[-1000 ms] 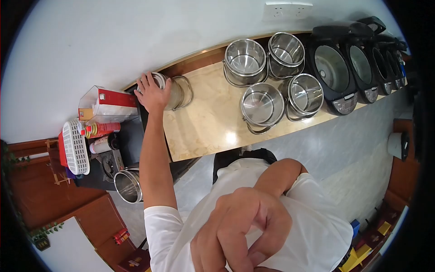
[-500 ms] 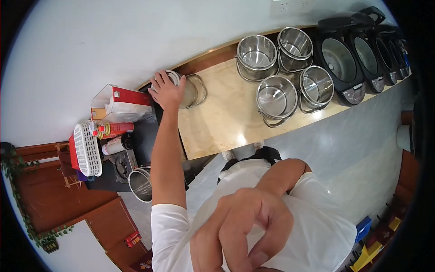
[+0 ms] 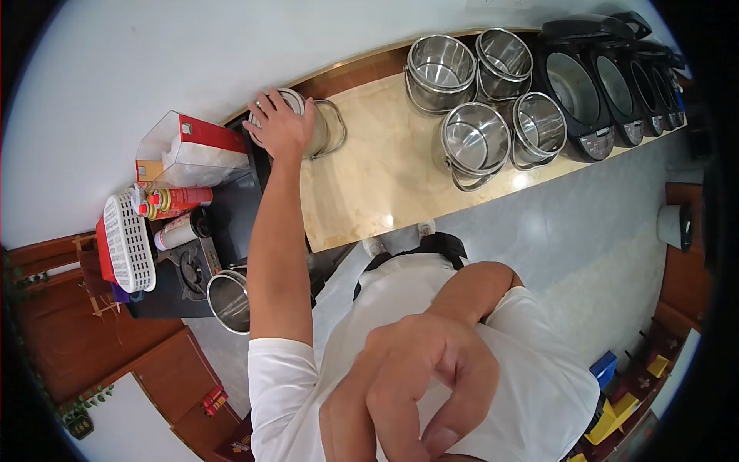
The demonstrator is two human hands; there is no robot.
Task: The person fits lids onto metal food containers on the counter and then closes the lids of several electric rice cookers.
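Note:
My left hand (image 3: 279,131) reaches out to the far left corner of the light wooden counter (image 3: 362,181). Its fingers are spread flat over the round top of a steel pail (image 3: 317,138), whose wire handle lies out to the right. The hand covers much of that top. Close to the camera, my right hand (image 3: 416,385) is raised in front of my chest with fingers curled and the thumb bent toward them. Whatever lies between its fingertips is hidden at the bottom edge.
Several open steel pails (image 3: 477,138) stand on the counter, beside a row of black rice cookers (image 3: 573,96) with raised lids. At left are a red-and-clear box (image 3: 208,146), gas canisters (image 3: 181,199), a portable stove (image 3: 192,269), a white basket (image 3: 129,242) and another pail (image 3: 229,300).
The view has shifted, so the counter and pails sit slightly higher in it. My left hand stays on the same pail, and my right hand keeps its curled pose.

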